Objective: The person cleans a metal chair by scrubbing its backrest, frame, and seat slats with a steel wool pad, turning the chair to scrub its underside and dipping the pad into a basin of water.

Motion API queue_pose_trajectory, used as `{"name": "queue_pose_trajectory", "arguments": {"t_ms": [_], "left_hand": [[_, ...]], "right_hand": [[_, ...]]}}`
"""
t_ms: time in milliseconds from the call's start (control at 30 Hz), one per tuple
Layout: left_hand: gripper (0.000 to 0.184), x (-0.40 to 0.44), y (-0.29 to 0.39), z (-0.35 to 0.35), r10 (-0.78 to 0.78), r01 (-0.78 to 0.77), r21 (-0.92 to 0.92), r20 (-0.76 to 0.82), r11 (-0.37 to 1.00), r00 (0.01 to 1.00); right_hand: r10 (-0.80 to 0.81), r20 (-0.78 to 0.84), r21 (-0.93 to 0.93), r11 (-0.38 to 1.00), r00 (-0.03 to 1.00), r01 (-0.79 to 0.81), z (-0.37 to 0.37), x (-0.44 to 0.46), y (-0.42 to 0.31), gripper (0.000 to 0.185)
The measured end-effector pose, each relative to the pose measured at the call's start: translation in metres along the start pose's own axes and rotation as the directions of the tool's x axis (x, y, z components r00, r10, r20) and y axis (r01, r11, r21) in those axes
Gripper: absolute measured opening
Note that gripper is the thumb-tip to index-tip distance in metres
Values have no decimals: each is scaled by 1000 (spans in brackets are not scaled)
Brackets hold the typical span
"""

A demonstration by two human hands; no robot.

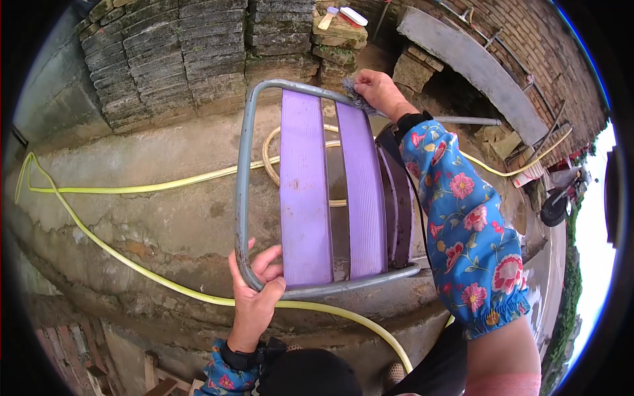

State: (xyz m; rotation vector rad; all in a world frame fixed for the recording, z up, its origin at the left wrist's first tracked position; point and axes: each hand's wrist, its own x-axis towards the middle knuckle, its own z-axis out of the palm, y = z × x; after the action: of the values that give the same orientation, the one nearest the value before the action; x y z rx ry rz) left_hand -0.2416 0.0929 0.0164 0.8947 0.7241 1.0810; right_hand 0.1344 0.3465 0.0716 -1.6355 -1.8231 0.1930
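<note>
A chair-like frame of grey metal tube (244, 165) with purple slats (305, 191) across it is tilted up in the middle of the view. My left hand (256, 290) is wrapped round the lower left corner of the tube, thumb on the near side. At the top right of the frame, my right hand (378, 91) pinches a grey, fuzzy scouring pad (356, 99) against the upper tube, beside the end of the second slat. Floral sleeves cover both forearms.
A yellow hose (139, 188) winds over the concrete ground behind and below the frame. Stacked grey tiles (152, 66) stand at the back left. A brush (327, 18) and a white-and-red brush (354, 16) lie on stacked blocks. A stone slab (475, 72) is at the back right.
</note>
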Motion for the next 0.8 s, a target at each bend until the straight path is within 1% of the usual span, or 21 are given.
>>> {"name": "queue_pose_trajectory", "arguments": {"t_ms": [33, 67, 100, 133, 167, 233, 300, 333, 400, 433, 467, 500, 533, 567, 600, 633, 667, 700, 733, 767, 800], "left_hand": [[72, 1, 2, 0, -12, 12, 1, 11, 1000, 1000], [72, 4, 3, -1, 0, 0, 5, 5, 1000, 1000], [72, 3, 2, -1, 3, -3, 2, 13, 1000, 1000], [72, 1, 0, -1, -3, 3, 0, 22, 1000, 1000], [72, 2, -3, -1, 22, -22, -17, 35, 1000, 999], [71, 3, -5, 1, 30, -29, -23, 34, 999, 999], [71, 4, -6, 1, 43, -42, -28, 41, 999, 998], [71, 4, -6, -1, 24, -24, -15, 25, 1000, 999], [73, 3, -8, -6, 24, -24, 0, 33, 1000, 999], [73, 2, -8, -7, -18, 17, 11, 11, 1000, 1000], [73, 3, -8, -6, 4, -4, 19, 18, 1000, 1000], [74, 4, -8, -6, 25, -26, 29, 33, 999, 999], [74, 4, -9, -8, -3, 2, 38, 31, 999, 1000], [72, 6, -9, -9, 25, -28, 41, 51, 999, 998], [69, 8, -8, -10, 59, -62, 40, 69, 997, 996], [59, 8, -12, -12, 103, -114, 154, 75, 982, 992], [59, 9, -13, -15, 98, -109, 159, 75, 981, 992], [60, 8, -13, -21, 32, -26, -73, 80, 997, 996], [69, 9, -13, -25, -33, 63, -301, 101, 952, 994], [76, 13, -12, -30, -47, 150, -540, 200, 829, 979], [84, 17, -7, -29, -29, 243, -728, 293, 641, 956]], "right_hand": [[66, 50, -32, 997, 997, -64, 15, 6, -13, 10], [28, -6, -118, 993, 1000, -29, 29, 18, -18, 10], [46, -15, -9, 999, 999, -46, 38, 22, -37, 10], [-2, -37, 4, 1000, 999, 2, 51, 27, -57, 10], [-93, -55, -21, 996, 994, 91, 61, 33, -77, 10], [-156, -71, 72, 984, 985, 161, 76, 43, -115, 10], [-259, -57, 77, 962, 964, 263, 89, 42, -144, 13], [-319, -62, 65, 944, 946, 323, 95, 37, -152, 14], [-415, -141, 68, 902, 899, 427, 99, 24, -156, 12], [-431, -174, 47, 895, 886, 444, 102, 13, -157, 13], [-377, -27, 143, 915, 926, 377, 94, 0, -164, 14], [-458, -63, 189, 867, 886, 462, 98, -14, -166, 11], [-537, -113, 220, 807, 836, 548, 98, -26, -168, 9], [-418, 8, 289, 871, 909, 398, 89, -44, -176, 12], [-297, 138, 338, 911, 945, 237, 82, -69, -187, 15], [-324, 142, 422, 875, 935, 239, 83, -91, -191, 15], [-359, 154, 417, 868, 920, 269, 76, -114, -203, 13], [-425, 171, 475, 826, 889, 303, 75, -134, -211, 11], [-425, 196, 507, 815, 884, 280, 71, -155, -219, 9], [-446, 204, 539, 794, 871, 280, 68, -171, -224, 10], [-447, 214, 569, 780, 868, 261, 64, -186, -227, 11]]}}
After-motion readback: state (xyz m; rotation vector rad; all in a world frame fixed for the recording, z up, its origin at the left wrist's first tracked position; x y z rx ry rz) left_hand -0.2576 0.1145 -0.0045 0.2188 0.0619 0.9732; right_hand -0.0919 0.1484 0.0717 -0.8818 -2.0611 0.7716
